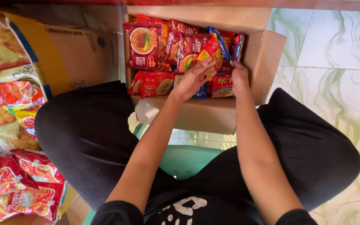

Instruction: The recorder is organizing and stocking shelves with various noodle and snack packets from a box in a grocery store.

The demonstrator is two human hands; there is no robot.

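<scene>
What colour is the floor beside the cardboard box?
The tiled floor is pale white with green marbled streaks, seen in the head view.

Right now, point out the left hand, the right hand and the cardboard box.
left hand [193, 78], head view, back of the hand
right hand [240, 77], head view, back of the hand
cardboard box [207, 116], head view, near outer wall

An open cardboard box [213, 114] filled with red instant noodle packets [144, 43] is seen between the knees. A yellow-red packet [210, 54] is touched by the left hand [192, 77]; the right hand [239, 77] is placed among packets beside it. Snack bags [13, 183] are piled at left.
</scene>
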